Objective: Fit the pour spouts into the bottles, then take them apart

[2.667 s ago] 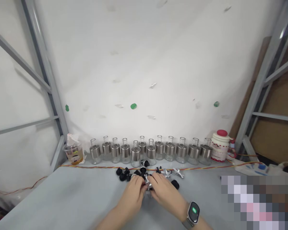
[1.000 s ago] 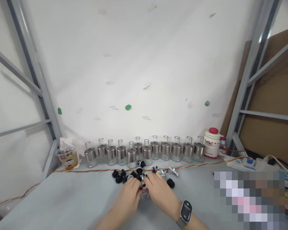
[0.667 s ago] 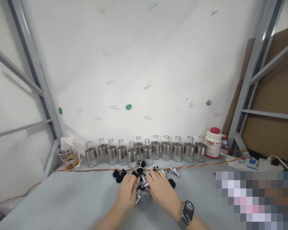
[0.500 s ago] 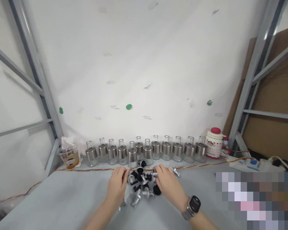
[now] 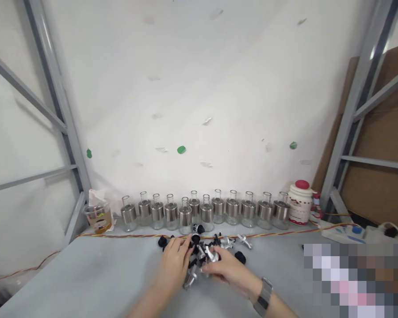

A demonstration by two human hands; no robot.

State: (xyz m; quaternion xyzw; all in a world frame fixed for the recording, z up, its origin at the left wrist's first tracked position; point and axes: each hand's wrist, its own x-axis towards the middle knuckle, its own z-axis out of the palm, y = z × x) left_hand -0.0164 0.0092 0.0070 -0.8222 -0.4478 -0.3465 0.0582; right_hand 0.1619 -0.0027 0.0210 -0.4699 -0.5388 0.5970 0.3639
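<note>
A loose pile of silver and black bottle pourer parts lies on the grey table between my hands. My right hand (image 5: 230,268) is closed on a silver pour spout (image 5: 211,253), pinched between thumb and fingers over the pile. At the pile's left side my left hand (image 5: 173,261) has its fingers curled together, next to a black cap (image 5: 195,238); whatever its fingertips grip is hidden. Another silver spout (image 5: 192,277) lies in front, between the hands. A separate spout (image 5: 244,241) and a black cap (image 5: 240,258) sit beyond my right hand.
Several glass bottles with silver collars (image 5: 185,214) line the wall. A plastic cup (image 5: 99,219) stands at left, a white jar with a red lid (image 5: 300,205) at right, beside a power strip (image 5: 341,233). A twisted wire (image 5: 135,235) crosses the table before the bottles.
My right hand has turned and closed on a silver spout above the pile. My left hand has moved slightly right. Some parts are pushed outward, with a black cap now left of the pile.
</note>
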